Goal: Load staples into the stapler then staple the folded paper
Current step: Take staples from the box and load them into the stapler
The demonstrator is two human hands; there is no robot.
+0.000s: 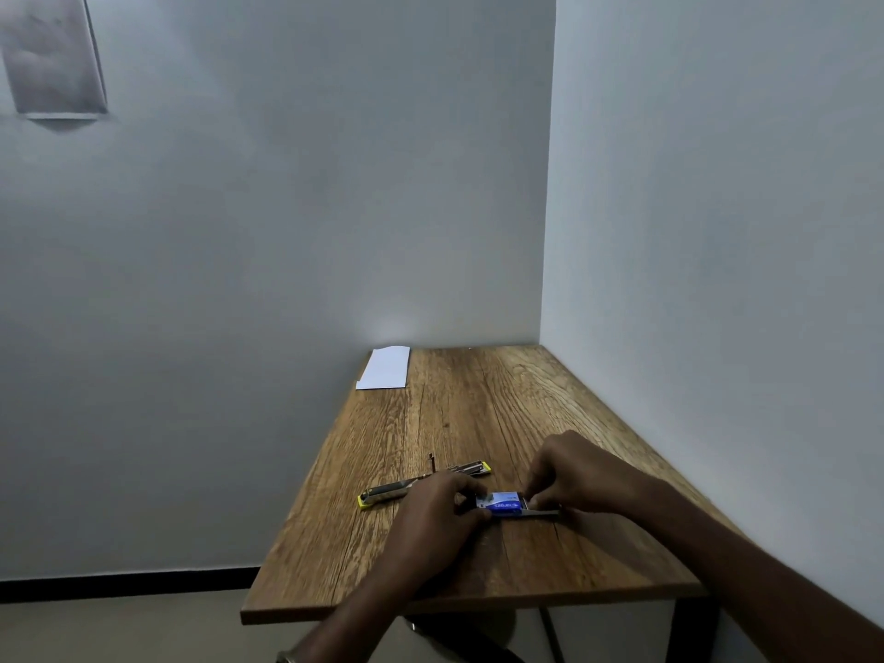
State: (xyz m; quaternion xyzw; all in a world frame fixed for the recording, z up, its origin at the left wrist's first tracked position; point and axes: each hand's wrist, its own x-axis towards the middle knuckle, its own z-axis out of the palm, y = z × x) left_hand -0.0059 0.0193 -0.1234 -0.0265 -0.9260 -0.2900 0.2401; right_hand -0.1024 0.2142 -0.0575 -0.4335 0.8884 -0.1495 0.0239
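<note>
Staples sit in a small blue box [502, 503] near the front of the desk [478, 404]; the left hand [437, 516] grips one end while the right hand [571, 476] pinches its drawer at the other. Box and brittle strips look light, best held by their sides. Opened stapler [421, 483] lies just left; folded paper [385, 368] far off.

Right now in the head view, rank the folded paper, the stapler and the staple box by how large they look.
1. stapler, lying opened out, the longest.
2. folded paper, though it lies farthest away, so it is likely bigger than it looks.
3. staple box, smallest, held by both hands.
</note>
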